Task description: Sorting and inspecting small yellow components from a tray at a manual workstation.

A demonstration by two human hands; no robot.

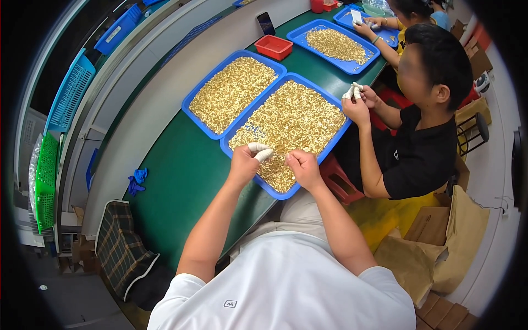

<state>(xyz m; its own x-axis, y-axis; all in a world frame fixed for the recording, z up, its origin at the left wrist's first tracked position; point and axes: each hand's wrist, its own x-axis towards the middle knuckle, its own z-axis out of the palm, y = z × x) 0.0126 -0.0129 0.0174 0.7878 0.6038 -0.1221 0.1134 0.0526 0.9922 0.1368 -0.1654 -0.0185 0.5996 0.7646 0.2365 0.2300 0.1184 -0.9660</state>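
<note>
A blue tray (231, 148) heaped with small gold-coloured metal parts (297, 121) lies on the green table straight ahead of me. My left hand (247, 159) hovers over its near end, white finger cots on thumb and forefinger pinched together on one or more small parts. My right hand (302, 166) is curled into a loose fist over the same end of the tray; what it holds is hidden. A second blue tray (193, 104) of the same parts sits just to the left, touching the first.
A seated person in a black shirt (423, 148) works the tray's far right edge with cot-covered fingers (355, 96). Further back are a red bin (273, 47), a third blue tray (300, 36), a phone (266, 23) and another person. Brown paper bags (434, 247) stand at right, blue gloves (136, 180) at left.
</note>
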